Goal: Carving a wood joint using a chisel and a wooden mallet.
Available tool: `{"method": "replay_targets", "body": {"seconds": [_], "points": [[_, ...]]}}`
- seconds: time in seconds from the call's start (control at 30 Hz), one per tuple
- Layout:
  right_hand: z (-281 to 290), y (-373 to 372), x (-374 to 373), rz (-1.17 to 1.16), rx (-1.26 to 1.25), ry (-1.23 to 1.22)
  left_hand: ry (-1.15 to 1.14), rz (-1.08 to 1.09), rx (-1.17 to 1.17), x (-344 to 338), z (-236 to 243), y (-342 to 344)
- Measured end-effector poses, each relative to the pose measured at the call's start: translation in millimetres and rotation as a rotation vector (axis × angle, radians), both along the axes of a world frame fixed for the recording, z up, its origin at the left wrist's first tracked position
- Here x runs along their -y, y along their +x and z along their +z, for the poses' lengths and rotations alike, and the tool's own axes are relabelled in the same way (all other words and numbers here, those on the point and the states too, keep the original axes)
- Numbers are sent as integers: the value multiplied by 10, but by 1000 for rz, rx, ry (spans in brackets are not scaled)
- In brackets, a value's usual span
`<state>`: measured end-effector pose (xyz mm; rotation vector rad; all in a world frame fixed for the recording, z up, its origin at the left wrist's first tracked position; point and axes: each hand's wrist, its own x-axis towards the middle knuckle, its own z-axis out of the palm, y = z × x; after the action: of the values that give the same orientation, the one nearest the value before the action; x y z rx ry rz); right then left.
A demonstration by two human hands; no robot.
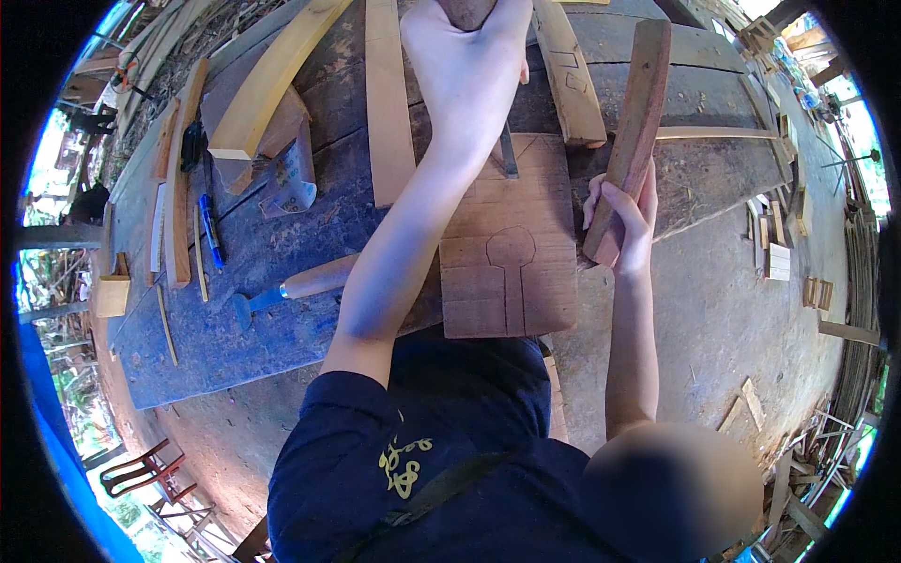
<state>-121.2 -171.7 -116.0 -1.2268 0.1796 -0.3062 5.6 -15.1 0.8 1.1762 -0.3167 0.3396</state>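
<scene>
Head view: the right hand [635,230] is closed around a reddish-brown wooden bar [640,108], gripping it near its lower end. The bar slants upward, its upper end leaning to the right, and stands just to the right of the marked board. The left hand [466,58], at the upper edge, is closed around a brown piece [469,12] (cut off by the edge, so its full shape cannot be told).

The marked board [462,296] lies in front of the torso on the workbench [188,361]. It bears a drawn outline [511,246] with a broad, angular head and a narrow stem running toward the person. A metal strip [509,155] extends over the far part of the marked board, beside the left wrist; its upper part is hidden.

Left of the marked board, a chisel [319,279] (blue blade, wooden handle) lies partly beneath the left forearm in this view. Further left lies a blue pen [210,232]. A curved yellow strip [277,84] and a plain plank [387,103] lie toward the far side.
</scene>
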Motion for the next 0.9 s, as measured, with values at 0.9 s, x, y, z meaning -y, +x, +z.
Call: {"method": "replay_targets", "body": {"seconds": [0.9], "points": [[2726, -434, -228, 159, -124, -1616, 94, 82, 162, 48, 76, -337]]}}
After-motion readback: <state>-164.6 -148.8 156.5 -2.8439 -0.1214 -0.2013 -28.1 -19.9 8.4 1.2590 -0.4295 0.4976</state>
